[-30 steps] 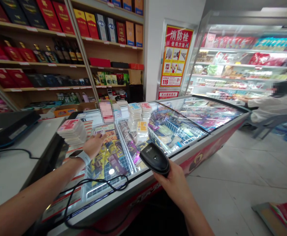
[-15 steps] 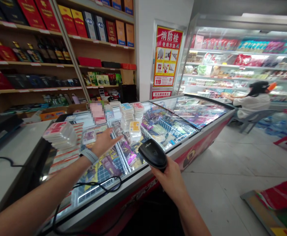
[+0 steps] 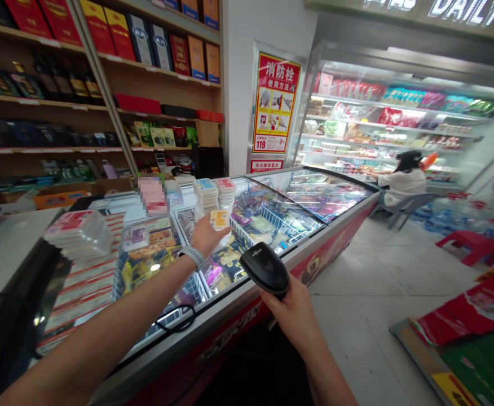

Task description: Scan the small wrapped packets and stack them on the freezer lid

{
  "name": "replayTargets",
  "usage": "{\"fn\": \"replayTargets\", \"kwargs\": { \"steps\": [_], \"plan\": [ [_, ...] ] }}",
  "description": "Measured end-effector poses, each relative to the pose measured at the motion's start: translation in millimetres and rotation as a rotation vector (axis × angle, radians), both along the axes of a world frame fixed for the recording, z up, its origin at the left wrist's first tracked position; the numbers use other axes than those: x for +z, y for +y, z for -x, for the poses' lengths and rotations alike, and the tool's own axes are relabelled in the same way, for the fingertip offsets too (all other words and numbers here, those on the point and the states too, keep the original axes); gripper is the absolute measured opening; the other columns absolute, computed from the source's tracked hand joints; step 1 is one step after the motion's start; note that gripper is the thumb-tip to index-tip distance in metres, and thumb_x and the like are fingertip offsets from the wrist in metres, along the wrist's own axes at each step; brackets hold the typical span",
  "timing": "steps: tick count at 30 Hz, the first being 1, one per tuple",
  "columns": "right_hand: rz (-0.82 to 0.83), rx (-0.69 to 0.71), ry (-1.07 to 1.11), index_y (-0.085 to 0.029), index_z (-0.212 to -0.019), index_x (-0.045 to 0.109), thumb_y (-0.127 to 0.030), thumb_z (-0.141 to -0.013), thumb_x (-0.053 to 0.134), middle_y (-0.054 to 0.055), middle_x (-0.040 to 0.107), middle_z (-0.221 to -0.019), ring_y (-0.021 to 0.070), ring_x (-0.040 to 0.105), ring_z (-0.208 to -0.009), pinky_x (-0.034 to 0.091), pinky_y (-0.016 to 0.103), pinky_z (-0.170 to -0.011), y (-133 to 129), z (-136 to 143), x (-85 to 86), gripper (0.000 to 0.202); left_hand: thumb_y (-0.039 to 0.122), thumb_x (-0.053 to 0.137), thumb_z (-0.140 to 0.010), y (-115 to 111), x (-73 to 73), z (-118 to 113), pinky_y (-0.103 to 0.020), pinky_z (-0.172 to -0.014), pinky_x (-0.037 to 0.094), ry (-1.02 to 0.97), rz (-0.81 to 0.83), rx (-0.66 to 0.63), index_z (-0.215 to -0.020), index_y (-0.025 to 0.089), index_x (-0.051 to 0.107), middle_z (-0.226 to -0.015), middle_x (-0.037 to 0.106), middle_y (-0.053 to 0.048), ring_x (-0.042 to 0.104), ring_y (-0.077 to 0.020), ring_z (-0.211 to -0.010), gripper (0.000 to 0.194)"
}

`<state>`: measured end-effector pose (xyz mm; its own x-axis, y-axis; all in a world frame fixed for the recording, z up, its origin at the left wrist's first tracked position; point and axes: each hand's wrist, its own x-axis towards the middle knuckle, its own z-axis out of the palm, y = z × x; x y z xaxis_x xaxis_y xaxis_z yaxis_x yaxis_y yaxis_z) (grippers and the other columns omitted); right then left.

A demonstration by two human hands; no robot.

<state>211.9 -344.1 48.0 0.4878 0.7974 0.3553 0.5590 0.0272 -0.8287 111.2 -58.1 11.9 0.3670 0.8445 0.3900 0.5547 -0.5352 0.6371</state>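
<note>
My right hand (image 3: 289, 307) is wrapped around the handle of a black barcode scanner (image 3: 266, 268), its head tilted over the freezer's front edge. My left hand (image 3: 207, 235), with a grey watch strap on the wrist, reaches over the glass-topped chest freezer (image 3: 301, 254). Its thumb and fingers are apart at a short stack of clear packs with a yellow label (image 3: 220, 218); whether they touch it I cannot tell. Behind stand taller stacks with a blue label (image 3: 205, 185) and a red label (image 3: 225, 184). A single purple-labelled pack (image 3: 137, 237) lies to the left.
A large red-labelled stack (image 3: 78, 231) stands at the freezer's left end. A black cable (image 3: 181, 318) loops on the front edge. Bottle shelves (image 3: 48, 101) line the back. A seated person (image 3: 403, 180) is by the lit fridge (image 3: 391, 121); a red stool (image 3: 475, 242) is at right.
My left hand has moved right, from above the purple-labelled pack to the yellow-labelled stack. The view has turned slightly right. My right hand still holds the scanner.
</note>
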Motion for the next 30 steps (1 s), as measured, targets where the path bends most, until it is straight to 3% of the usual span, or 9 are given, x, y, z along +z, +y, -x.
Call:
{"fn": "replayTargets", "kwargs": {
  "steps": [2,5,7,11,16,21,30],
  "plan": [
    [0.011,0.018,-0.006,-0.019,-0.088,0.069,-0.023,-0.08,0.065,0.003,0.076,-0.084,0.0228,0.071,-0.079,0.051,0.026,-0.069,0.9,-0.8,1.2,0.011,0.057,0.072,-0.075,-2.8,3.1,11.3,-0.046,-0.099,0.05,0.001,-0.025,-0.002,-0.125,0.013,0.059,-0.117,0.07,-0.017,0.066,-0.0326,-0.112,0.068],
    [0.036,0.057,-0.026,-0.018,-0.088,0.069,-0.021,-0.079,0.065,0.003,0.076,-0.083,0.0222,0.07,-0.078,0.05,0.026,-0.07,5.8,-1.2,6.1,0.01,0.052,0.077,-0.071,-5.7,5.9,41.1,-0.047,-0.108,0.045,0.001,-0.075,-0.004,-0.136,0.012,0.054,-0.131,0.064,-0.018,0.059,-0.034,-0.124,0.08],
    [0.056,0.083,-0.052,-0.018,-0.087,0.069,-0.022,-0.079,0.065,0.003,0.075,-0.082,0.022,0.07,-0.077,0.049,0.026,-0.07,11.6,-0.4,10.0,0.01,0.052,0.076,-0.073,-6.6,6.9,68.8,-0.047,-0.113,0.042,0.025,-0.151,-0.062,-0.145,0.015,0.046,-0.142,0.057,-0.016,0.055,-0.0328,-0.13,0.087],
    [0.088,0.159,-0.118,-0.018,-0.09,0.068,-0.022,-0.08,0.066,0.004,0.075,-0.085,0.0219,0.069,-0.08,0.047,0.027,-0.071,29.5,7.1,16.4,0.011,0.052,0.072,-0.079,-10.1,9.3,129.7,-0.047,-0.118,0.037,0.123,-0.341,-0.171,-0.15,0.023,0.041,-0.148,0.051,-0.012,0.048,-0.0304,-0.137,0.082],
    [0.106,0.291,-0.184,-0.018,-0.094,0.067,-0.021,-0.081,0.066,0.003,0.073,-0.087,0.0204,0.067,-0.08,0.046,0.026,-0.072,58.9,29.0,21.4,0.014,0.05,0.069,-0.083,-19.9,12.3,182.1,-0.049,-0.12,0.033,0.213,-0.454,-0.112,-0.152,0.028,0.037,-0.152,0.046,-0.011,0.04,-0.0317,-0.144,0.079],
    [0.136,0.358,-0.277,-0.017,-0.095,0.066,-0.017,-0.078,0.066,0.005,0.071,-0.089,0.0206,0.065,-0.082,0.044,0.027,-0.072,81.3,50.1,23.7,0.017,0.049,0.069,-0.085,-22.7,10.0,202.4,-0.051,-0.12,0.032,0.217,-0.517,-0.081,-0.153,0.029,0.035,-0.153,0.045,-0.012,0.039,-0.0325,-0.146,0.079],
    [0.197,0.356,-0.334,-0.019,-0.087,0.061,-0.02,-0.077,0.064,0.004,0.067,-0.081,0.0197,0.061,-0.074,0.04,0.027,-0.067,94.8,59.4,22.0,0.01,0.049,0.069,-0.087,-21.1,4.8,208.8,-0.05,-0.12,0.031,0.227,-0.53,-0.076,-0.152,0.02,0.037,-0.151,0.045,-0.016,0.038,-0.031,-0.144,0.078]
  ]
}}
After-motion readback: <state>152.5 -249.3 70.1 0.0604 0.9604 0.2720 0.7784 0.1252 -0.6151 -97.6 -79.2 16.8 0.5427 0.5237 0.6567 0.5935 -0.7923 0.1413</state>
